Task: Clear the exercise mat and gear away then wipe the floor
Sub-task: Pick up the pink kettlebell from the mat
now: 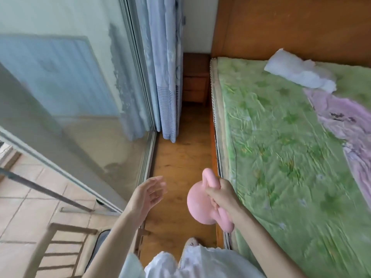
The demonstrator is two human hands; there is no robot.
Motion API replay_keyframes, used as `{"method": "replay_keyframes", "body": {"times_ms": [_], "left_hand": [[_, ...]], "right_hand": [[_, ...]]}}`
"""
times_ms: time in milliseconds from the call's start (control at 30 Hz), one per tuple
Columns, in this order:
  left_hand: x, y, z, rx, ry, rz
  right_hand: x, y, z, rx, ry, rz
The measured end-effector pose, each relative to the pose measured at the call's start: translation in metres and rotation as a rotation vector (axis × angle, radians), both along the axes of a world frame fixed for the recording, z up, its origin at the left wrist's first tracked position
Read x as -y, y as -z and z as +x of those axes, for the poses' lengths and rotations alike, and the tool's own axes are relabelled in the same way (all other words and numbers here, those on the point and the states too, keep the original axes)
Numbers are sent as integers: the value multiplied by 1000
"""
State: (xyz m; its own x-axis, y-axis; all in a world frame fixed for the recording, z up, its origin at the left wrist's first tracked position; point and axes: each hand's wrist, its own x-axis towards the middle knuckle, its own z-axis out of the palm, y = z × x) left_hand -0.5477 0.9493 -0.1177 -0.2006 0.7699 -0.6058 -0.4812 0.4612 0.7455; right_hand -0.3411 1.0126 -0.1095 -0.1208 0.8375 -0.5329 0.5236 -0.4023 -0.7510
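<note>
Pink kettlebell (197, 199) hangs by its handle in your right hand (222, 195), fingers curled round it, over the wood floor (178, 157) beside the bed (281, 137), your left hand (148, 194) empty and loose-fingered, so you're mid gear-clearing and next need a spot to stow it.

A strip of floor (180, 157) is running between the glass door (80, 97) on the left and the bed (281, 147) on the right. A nightstand (195, 79) is standing at its far end, a curtain (162, 67) hanging just left of it. A pillow (297, 71) is lying on the bed's far edge.
</note>
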Motion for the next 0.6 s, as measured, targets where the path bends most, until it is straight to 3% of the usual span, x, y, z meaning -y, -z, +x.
{"method": "replay_keyframes", "body": {"times_ms": [267, 600], "left_hand": [[-127, -9, -21, 63, -48, -14], [-325, -2, -67, 57, 60, -7]], "right_hand": [[-134, -13, -13, 36, 36, 49], [-307, 5, -66, 16, 166, 41]]}}
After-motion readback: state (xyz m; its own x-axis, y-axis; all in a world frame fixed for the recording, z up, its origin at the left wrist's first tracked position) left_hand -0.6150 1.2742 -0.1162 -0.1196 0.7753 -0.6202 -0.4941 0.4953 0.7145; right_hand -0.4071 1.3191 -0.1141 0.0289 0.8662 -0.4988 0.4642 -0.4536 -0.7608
